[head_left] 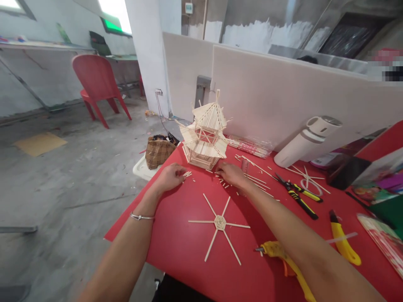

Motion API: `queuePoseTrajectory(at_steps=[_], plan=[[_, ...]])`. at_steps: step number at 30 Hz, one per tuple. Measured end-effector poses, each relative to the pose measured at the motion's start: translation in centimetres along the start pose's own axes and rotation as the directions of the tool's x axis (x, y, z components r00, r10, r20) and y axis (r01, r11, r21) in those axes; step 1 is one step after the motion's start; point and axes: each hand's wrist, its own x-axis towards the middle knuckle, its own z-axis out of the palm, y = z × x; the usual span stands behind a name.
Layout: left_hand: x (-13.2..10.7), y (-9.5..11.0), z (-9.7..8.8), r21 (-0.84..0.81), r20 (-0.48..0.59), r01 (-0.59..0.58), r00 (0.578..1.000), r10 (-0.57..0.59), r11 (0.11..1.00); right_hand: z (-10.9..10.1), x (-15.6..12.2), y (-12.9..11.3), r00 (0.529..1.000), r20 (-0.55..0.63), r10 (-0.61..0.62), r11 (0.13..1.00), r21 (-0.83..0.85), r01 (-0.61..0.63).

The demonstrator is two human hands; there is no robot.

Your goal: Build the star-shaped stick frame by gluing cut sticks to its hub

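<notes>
A small pagoda model [206,134] built of pale wooden sticks stands at the far edge of the red table [182,247]. My left hand [171,175] rests on the table just left of its base, fingers curled and pinched on a few short stick pieces [187,173]. My right hand [229,173] lies palm down right of the base, fingertips touching loose sticks on the table; its fingers look bent together. A six-spoked star of sticks with a hexagonal hub [219,222] lies flat between my forearms.
Black-and-yellow cutters [297,195], a yellow glue gun [283,258] and a yellow utility knife [343,244] lie to the right. A white flask [307,141] leans on the white partition [283,92]. A checked bag [158,151] sits at the left; a red chair [96,82] stands beyond.
</notes>
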Motion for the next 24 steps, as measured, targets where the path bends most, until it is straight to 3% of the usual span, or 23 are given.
queuePoseTrajectory(at_steps=[5, 10, 15, 24], plan=[[-0.1, 0.4, 0.5, 0.079, -0.008, -0.017, 1.0, 0.017, 0.997, 0.2, -0.8, -1.1, 0.999, -0.022, -0.037, 0.999, 0.034, 0.038], [0.1, 0.2, 0.7, 0.07, -0.006, -0.043, 0.999, 0.044, 0.997, 0.6, -1.9, -4.8, 0.987, -0.041, -0.153, 0.98, 0.123, 0.157], [0.1, 0.4, 0.5, 0.006, -0.018, -0.054, 0.998, 0.054, 0.999, 1.4, -0.5, -7.7, 0.973, -0.045, -0.227, 0.962, 0.143, 0.231], [0.0, 0.3, 0.8, 0.002, -0.03, -0.071, 0.997, 0.071, 0.997, 2.5, 0.6, -8.7, 0.962, -0.03, -0.273, 0.96, 0.057, 0.274]])
